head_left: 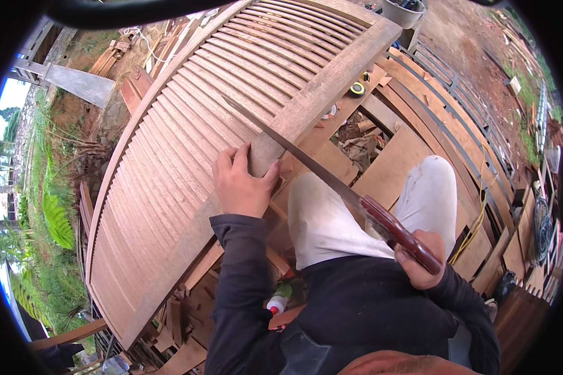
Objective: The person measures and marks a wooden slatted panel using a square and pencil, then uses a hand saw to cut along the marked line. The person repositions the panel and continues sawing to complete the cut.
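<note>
A large wooden louvered shutter (162, 144) with many slats lies slanting across the left and middle of the view. My left hand (241, 184) grips its near frame rail (331, 75), fingers over the top and thumb at the near side. In my right hand (422, 259) is the reddish-brown wooden handle of a handsaw (319, 165). Its dark, narrowing blade crosses the rail just beyond my left hand, and the tip reaches over the slats. From this angle, I cannot tell whether the teeth have cut into the wood.
A yellow tape measure (356, 89) rests on boards beyond the rail. A white bottle with a red cap (278, 304) lies by my left elbow. At the top is a bucket (404, 12). Plywood pieces (394, 156), a yellow cord (481, 194) and coiled cable (542, 231) are on the right.
</note>
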Available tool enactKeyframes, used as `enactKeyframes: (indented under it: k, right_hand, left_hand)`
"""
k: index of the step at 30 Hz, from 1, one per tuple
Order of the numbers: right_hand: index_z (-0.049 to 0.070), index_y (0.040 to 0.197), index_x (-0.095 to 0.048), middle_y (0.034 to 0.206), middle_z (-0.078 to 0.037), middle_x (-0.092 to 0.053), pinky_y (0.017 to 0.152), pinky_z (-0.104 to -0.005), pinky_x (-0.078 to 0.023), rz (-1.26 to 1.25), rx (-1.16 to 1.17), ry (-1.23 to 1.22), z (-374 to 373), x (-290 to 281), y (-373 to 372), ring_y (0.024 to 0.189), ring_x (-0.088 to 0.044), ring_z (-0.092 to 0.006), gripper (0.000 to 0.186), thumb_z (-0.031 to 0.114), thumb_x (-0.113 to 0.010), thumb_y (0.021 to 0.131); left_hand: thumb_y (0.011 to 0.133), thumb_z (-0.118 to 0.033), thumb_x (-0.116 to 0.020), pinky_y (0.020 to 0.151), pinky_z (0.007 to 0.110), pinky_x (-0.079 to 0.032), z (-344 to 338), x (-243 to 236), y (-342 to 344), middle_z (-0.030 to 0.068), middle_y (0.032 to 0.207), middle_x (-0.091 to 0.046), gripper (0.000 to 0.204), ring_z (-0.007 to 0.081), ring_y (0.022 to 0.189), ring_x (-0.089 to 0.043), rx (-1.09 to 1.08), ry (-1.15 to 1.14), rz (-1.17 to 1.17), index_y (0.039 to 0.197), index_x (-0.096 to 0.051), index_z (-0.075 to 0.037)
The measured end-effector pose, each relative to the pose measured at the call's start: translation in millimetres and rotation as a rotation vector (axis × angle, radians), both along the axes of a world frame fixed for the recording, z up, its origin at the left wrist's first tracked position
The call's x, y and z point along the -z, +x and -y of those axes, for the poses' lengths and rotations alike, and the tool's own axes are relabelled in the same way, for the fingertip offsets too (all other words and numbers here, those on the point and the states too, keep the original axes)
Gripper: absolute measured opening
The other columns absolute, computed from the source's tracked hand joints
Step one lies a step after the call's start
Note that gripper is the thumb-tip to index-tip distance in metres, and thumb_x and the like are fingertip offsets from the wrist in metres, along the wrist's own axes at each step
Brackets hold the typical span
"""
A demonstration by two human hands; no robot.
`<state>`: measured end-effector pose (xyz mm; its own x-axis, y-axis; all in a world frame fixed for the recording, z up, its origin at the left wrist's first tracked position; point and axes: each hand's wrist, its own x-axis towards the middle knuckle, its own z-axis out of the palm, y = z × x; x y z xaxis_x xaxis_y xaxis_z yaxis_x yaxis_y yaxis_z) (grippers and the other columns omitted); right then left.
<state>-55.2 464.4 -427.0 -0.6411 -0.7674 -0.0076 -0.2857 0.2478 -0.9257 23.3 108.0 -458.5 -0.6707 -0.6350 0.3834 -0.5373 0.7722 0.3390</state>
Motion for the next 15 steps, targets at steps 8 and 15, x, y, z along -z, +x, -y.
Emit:
enactKeyframes:
  k: [8, 15]
  right_hand:
    - [0.003, 0.081, -0.063, 0.063, -0.011, -0.060, 0.053, -0.0370, -0.046, 0.030, 0.001, -0.056, 0, -1, -2, 0.052, -0.060, -0.0295, 0.009, 0.006, -0.071, 0.082]
    - [0.003, 0.078, -0.060, 0.062, -0.012, -0.056, 0.052, -0.0392, -0.044, -0.008, 0.016, -0.039, 20, -10, 3, 0.051, -0.058, -0.0333, 0.014, 0.007, -0.073, 0.082]
  left_hand:
    - [0.074, -0.036, -0.087, 0.099, 0.044, -0.047, 1, 1, 2, 0.0141, 0.111, -0.060, 0.059, 0.0343, 0.110, -0.058, 0.004, 0.005, 0.005, 0.119, -0.072, -0.001]
    - [0.074, -0.037, -0.087, 0.099, 0.044, -0.047, 1, 2, 2, 0.0143, 0.111, -0.061, 0.060, 0.0344, 0.110, -0.057, 0.001, 0.009, -0.014, 0.120, -0.072, -0.001]
